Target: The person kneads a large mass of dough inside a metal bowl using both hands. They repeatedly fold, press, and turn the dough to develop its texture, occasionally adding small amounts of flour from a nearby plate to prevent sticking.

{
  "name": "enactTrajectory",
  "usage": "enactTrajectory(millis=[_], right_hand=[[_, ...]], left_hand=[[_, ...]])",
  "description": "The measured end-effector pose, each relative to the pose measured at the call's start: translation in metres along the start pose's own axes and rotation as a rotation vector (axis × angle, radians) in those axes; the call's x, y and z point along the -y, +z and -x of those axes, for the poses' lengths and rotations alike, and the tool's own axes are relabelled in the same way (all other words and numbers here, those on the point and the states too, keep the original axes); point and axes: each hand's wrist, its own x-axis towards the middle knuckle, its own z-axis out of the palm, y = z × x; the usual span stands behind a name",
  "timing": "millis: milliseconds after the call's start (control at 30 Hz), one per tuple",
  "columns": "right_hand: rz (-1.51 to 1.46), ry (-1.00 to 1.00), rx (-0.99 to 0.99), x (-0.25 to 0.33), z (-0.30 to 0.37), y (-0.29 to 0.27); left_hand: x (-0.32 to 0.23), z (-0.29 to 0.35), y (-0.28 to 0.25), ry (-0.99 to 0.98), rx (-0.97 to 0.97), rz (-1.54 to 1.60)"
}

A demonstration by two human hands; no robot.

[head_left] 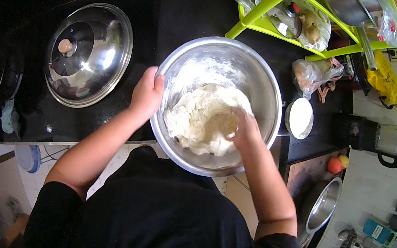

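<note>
Left grip [147,96] clamped on the metal bowl [268,86], right grip [246,131] at the dough [197,116], its closure unclear; holding the bowl steady should help even kneading.

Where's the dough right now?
In the head view, the dough is near the middle, inside the big metal bowl, with the right hand at its right side.

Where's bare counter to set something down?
Open: black counter beyond the steel bowl, between pot lid and green rack. Narrower: strip between lid and steel bowl, beyond left hand. Crowded: right side, with white-filled bowl, plastic bag, blender.
</note>
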Motion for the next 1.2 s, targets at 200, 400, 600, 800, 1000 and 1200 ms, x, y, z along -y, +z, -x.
enactTrajectory(millis=[200, 400, 600, 800, 1000, 1200], right_hand=[[0.809, -0.601, 0.094, 0.021, -0.074, -0.001], [0.583, -0.85, -0.054, 0.027, -0.065, -0.03], [1.04, -0.761, -0.065, 0.017, -0.069, -0.002], [1.3, -1.002, 0.175, 0.034, -0.067, -0.001], [0.862, -0.997, 0.026, 0.025, -0.032, -0.049], [0.731, -0.892, -0.001, 0.026, -0.018, -0.077]], left_hand=[[-0.029, 0.106, -0.04, -0.498, 0.588, 0.562], [-0.011, 0.067, -0.063, -0.482, 0.335, 0.45], [0.011, 0.024, -0.027, -0.165, 0.182, 0.134], [-0.029, 0.093, -0.053, -0.645, 0.924, 0.457], [-0.024, 0.022, -0.05, -0.203, 0.333, 0.346], [-0.015, -0.014, -0.003, -0.066, 0.166, 0.244]])
